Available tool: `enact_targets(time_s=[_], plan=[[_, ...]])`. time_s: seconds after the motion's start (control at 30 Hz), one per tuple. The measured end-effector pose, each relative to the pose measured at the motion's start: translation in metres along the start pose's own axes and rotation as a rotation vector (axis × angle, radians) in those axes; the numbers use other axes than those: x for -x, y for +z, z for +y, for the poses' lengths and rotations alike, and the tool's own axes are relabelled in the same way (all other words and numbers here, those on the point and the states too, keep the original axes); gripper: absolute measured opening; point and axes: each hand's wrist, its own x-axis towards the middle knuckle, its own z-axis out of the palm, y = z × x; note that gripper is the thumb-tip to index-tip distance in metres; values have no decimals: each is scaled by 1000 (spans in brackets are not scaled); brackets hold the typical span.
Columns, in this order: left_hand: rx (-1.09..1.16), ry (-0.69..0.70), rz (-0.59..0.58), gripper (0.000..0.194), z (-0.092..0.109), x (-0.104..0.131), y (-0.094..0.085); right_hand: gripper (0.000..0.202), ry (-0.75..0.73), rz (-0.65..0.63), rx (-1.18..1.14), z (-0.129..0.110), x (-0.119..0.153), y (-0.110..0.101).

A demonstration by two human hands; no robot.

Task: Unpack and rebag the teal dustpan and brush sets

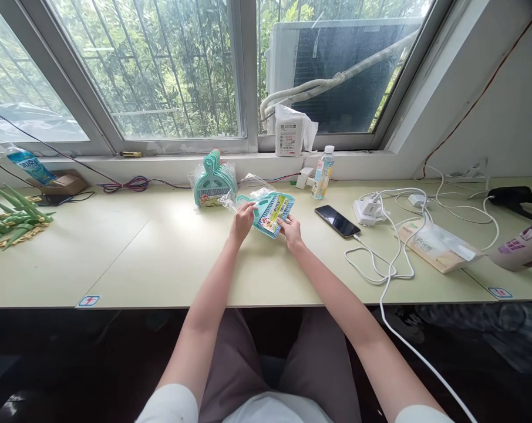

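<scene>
A teal mini dustpan (272, 214) with a bright printed label and a clear plastic wrapper is held up just over the table in front of me. My left hand (243, 220) has its fingers closed on the handle end and the wrapper. At the other end, my right hand (291, 230) grips the lower right edge between thumb and fingers. Loose clear plastic (228, 201) sticks out beside my left hand. Behind it stands a stack of similar teal dustpans (213, 182) in clear plastic, handles upward.
A black phone (337, 221) on a white cable lies right of my hands, near a white power adapter (369, 210) and a tissue pack (437, 244). A bottle (323, 173) stands by the sill. Green pointed plant-like pieces (14, 217) lie far left; the table's front edge (160, 306) is near me.
</scene>
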Motion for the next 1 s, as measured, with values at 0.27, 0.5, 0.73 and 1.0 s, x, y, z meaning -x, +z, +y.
enact_targets(time_s=[0.27,0.5,0.73,1.0], plan=[[199,-410,508,83,27,-5,6,25,-20,91,-168,-5,-3,-4],[1150,-714,108,64,14,-13,14,34,-56,50,-162,-2,-3,-2],[1260,-689,-199,47,28,-5,31,34,-126,166,-143,-5,-3,-2],[1233,-607,-183,55,41,-4,33,31,-105,161,-163,-7,1,2]])
